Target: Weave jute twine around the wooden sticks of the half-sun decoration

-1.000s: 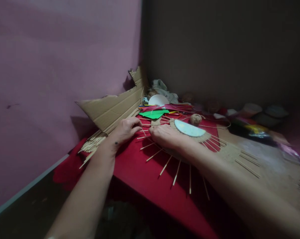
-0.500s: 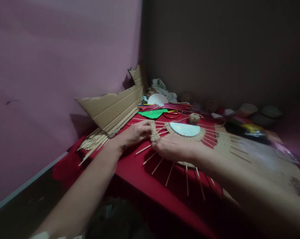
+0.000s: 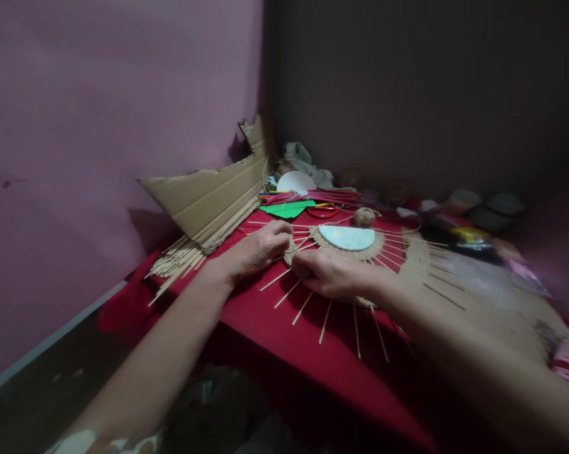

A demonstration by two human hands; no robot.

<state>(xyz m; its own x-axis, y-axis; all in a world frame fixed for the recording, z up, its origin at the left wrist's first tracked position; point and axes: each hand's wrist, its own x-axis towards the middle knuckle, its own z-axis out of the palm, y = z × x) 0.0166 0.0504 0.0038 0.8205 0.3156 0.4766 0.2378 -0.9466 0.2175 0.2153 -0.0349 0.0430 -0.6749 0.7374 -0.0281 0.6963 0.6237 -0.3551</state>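
Observation:
A half-round weaving [image 3: 415,258] of tan twine on thin wooden sticks lies on a red cloth, its sticks fanning outward. At its inner edge sits a pale blue half disc [image 3: 346,238]. My left hand [image 3: 268,244] closes its fingers on the left end of the outer twine band [image 3: 290,251]. Right beside it, my right hand [image 3: 329,272] is curled over the sticks with fingertips pinched at the band; what they pinch is hidden. From a twine ball [image 3: 364,217] behind the half disc, a strand runs left toward the hands.
Cardboard [image 3: 213,205] leans at the left wall above a bundle of loose sticks [image 3: 178,260]. Behind the weaving lie green paper [image 3: 288,209], red-handled scissors [image 3: 322,212] and a white disc [image 3: 296,183]. Plastic packets [image 3: 473,238] lie at right. The red table's front edge [image 3: 312,372] is near.
My right hand has lifted slightly and its fingers have moved up along the twine band. My left fingers have shifted a little over the band. The whole view has shifted slightly.

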